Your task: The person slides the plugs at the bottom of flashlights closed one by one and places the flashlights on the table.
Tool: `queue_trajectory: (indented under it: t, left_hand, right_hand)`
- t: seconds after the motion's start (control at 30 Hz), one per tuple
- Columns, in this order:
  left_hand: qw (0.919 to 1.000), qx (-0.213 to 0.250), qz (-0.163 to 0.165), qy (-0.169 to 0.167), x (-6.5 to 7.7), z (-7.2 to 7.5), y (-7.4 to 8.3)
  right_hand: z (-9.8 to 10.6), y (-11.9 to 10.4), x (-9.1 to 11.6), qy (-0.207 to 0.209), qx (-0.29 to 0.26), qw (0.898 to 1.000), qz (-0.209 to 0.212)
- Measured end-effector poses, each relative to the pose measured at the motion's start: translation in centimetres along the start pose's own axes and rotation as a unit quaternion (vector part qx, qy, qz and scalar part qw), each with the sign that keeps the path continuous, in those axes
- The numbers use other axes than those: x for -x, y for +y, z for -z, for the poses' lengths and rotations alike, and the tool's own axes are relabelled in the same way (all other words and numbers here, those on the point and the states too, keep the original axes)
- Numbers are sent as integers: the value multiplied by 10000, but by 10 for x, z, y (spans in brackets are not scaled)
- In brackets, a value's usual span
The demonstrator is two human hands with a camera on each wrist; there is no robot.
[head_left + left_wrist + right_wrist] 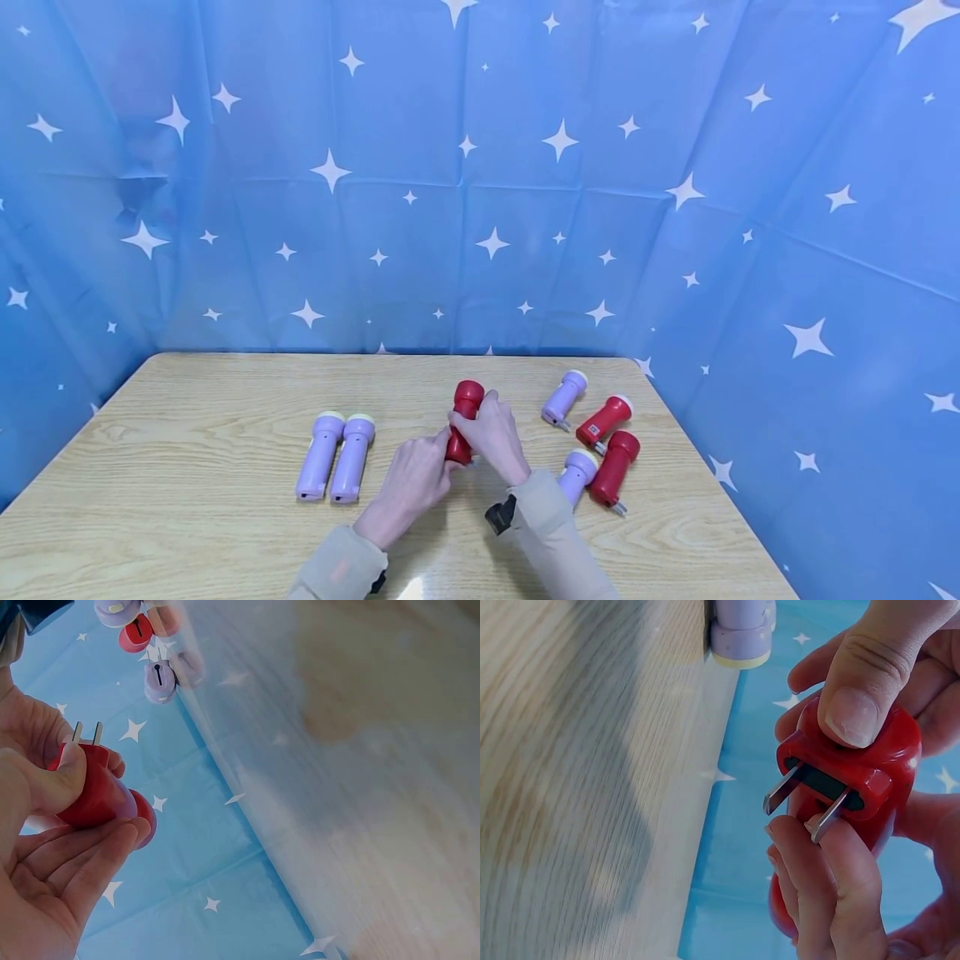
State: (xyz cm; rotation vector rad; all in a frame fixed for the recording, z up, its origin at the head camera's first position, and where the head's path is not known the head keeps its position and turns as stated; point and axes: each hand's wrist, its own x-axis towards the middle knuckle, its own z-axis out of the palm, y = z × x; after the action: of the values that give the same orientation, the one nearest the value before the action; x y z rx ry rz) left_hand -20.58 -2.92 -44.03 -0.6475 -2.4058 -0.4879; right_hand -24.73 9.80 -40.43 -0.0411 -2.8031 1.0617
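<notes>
Over the middle of the table, a red flashlight is held between both hands. My left hand grips it from the lower left, and my right hand holds its right side, thumb across the body. Two metal prongs stand out from its tail end in the left wrist view. In the right wrist view, a thumb presses on the red body beside the prongs, with fingertips close under them. Parts of the flashlight are hidden behind the fingers.
Two lavender flashlights lie side by side left of the hands. To the right lie a lavender flashlight, a red one, another red one and a lavender one partly behind the right sleeve. A blue starred curtain hangs behind the table.
</notes>
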Motion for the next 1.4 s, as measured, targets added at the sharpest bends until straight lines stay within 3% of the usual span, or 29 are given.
queue_trajectory:
  t: [0.23,0.93,1.13,1.4]
  left_hand:
    - [9998,182,25,-32,0,1,-1]
    - [9971,508,21,-560,-4,9,-5]
    - [9967,450,-146,-666,-4,9,-9]
    - [9942,446,-97,-970,-3,12,-12]
  right_hand:
    - [1,-2,1,-25,-93,9999,-35]
    - [0,-3,0,-67,-172,9998,-91]
    - [-4,-1,-1,-60,-100,9999,-108]
    - [-7,1,-2,-165,-173,9995,-184]
